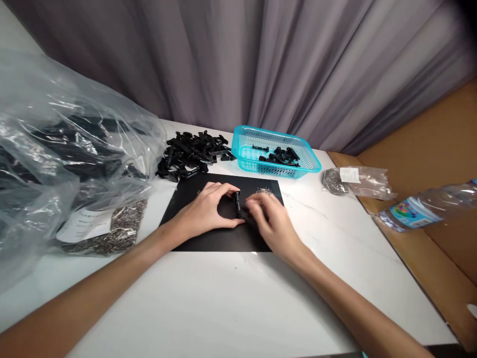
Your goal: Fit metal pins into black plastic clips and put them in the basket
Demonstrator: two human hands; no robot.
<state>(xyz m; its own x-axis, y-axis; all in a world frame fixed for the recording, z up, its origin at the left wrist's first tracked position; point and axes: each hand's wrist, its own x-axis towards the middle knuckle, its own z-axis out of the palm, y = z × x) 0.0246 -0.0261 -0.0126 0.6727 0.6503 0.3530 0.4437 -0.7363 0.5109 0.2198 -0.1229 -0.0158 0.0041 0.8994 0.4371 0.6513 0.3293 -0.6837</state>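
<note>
Between the thumb and fingers of my left hand [210, 209] is a narrow black plastic part [237, 205], gripped by its two ends over a black mat [219, 242]. My right hand [274, 219] is just to the right of that part, its fingers bent and drawn together. Whatever lies between those fingertips is too small or hidden to make out. Behind the right hand, a small heap of shiny metal pieces [264, 191] rests on the mat. A few more metal bits peek out behind my left hand.
A pile of black plastic parts [194, 151] lies at the back, beside a blue basket [276, 170] with similar parts. Clear plastic bags [93, 144] and a bag of metal pieces [124, 223] fill the left. A smaller bag [335, 181] and a plastic bottle [413, 211] are right.
</note>
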